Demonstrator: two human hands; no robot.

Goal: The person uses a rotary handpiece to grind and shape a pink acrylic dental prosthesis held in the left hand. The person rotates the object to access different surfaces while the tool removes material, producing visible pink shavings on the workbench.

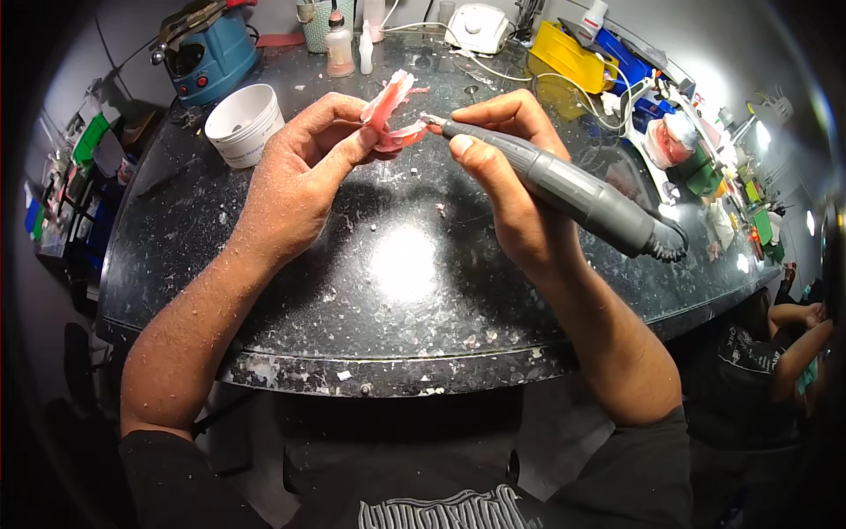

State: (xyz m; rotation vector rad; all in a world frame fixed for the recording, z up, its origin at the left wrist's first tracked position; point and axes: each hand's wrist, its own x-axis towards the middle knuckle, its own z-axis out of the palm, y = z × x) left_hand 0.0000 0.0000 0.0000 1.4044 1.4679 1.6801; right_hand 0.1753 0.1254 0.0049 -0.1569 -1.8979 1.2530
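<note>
My left hand (pixel 300 172) is closed, thumb and fingers pinching a pink, translucent denture base (pixel 386 106) with a ragged, pale upper edge. In my right hand (pixel 520 167) lies a dark grey rotary handpiece (pixel 577 187), gripped like a pen, its coiled cord trailing from the back end. The handpiece's metal bur (pixel 428 119) is at the right end of the denture base, close to or touching it; I cannot tell which. Fine pale dust covers my left hand and forearm.
A white tub (pixel 243 128) stands left of my left hand, with a blue machine (pixel 210 57) behind it. Bottles (pixel 339 46) and a white control unit (pixel 478 28) line the back. Yellow (pixel 564 60) and blue bins sit far right. Another person (pixel 797 344) is at the right edge.
</note>
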